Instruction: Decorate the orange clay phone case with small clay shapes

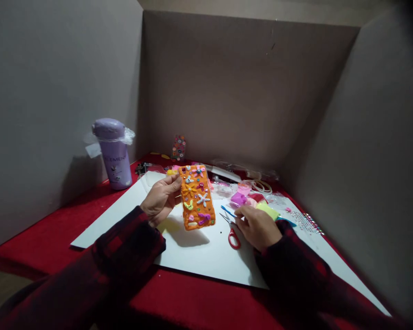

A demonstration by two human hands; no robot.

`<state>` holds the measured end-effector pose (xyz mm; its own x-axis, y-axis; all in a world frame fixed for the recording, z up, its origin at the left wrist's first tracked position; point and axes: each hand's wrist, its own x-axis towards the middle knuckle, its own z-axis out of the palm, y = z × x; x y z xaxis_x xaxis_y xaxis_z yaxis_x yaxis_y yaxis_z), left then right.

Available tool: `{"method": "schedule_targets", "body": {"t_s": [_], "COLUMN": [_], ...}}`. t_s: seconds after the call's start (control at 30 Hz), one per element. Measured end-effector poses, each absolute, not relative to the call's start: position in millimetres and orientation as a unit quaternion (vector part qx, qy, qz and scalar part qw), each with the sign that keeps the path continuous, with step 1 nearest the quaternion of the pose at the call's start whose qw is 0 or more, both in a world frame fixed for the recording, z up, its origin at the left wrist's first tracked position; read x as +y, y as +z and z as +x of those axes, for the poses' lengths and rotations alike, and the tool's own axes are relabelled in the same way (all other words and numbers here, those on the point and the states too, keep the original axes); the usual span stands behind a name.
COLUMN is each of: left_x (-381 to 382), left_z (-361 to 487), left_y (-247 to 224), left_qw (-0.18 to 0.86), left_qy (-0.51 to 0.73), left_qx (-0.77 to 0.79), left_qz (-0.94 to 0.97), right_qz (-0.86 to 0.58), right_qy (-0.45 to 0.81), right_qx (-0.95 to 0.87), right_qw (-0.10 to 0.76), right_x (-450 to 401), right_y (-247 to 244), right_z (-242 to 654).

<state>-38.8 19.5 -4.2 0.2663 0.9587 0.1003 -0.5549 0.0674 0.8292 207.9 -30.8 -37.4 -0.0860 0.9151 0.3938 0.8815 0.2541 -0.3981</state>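
My left hand (161, 199) grips a phone case (198, 197) by its left edge, thumb in front, and holds it upright above a white board (186, 261). Orange clay covers the case, with small flowers, a starfish shape, bunny-like faces and beads on it. Over the board's right part, my right hand (258, 224) is closed, its curled fingers at the end of a thin blue modelling tool (228, 211). Scissors (233, 238) with red handles lie against these fingers, blades pointing away; part of their handle is hidden by the hand.
Clay packets in purple (238, 199) and yellow-green (267, 210) lie beyond my right hand, beside sheets of rhinestones (304, 222). A purple bottle (114, 156) stands at left on the red cloth (99, 201). Another decorated case (178, 147) leans at the back. Grey panels enclose the table.
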Motion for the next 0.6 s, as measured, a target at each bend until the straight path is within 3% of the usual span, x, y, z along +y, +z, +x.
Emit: {"method": "schedule_targets", "body": {"t_s": [0.17, 0.3, 0.43, 0.6], "left_x": [20.6, 20.8, 20.0, 19.4], "left_z": [-36.5, -36.4, -37.4, -36.4], "left_y": [-8.5, -11.2, -13.0, -13.7], "left_qw": [0.674, 0.675, 0.679, 0.684], "left_qy": [0.535, 0.529, 0.519, 0.523], "left_qx": [0.261, 0.257, 0.256, 0.261], "left_qz": [0.438, 0.446, 0.452, 0.437], "right_qz": [-0.665, -0.681, -0.694, -0.654], "right_qy": [-0.063, -0.088, -0.116, -0.202], "right_qx": [-0.728, -0.718, -0.699, -0.693], "right_qw": [0.154, 0.113, 0.130, 0.225], "right_x": [-20.0, -10.0, -6.9, -11.1], "right_y": [-49.8, -49.3, -52.5, -60.2], "right_z": [194.2, 197.2, 201.8, 206.0]}}
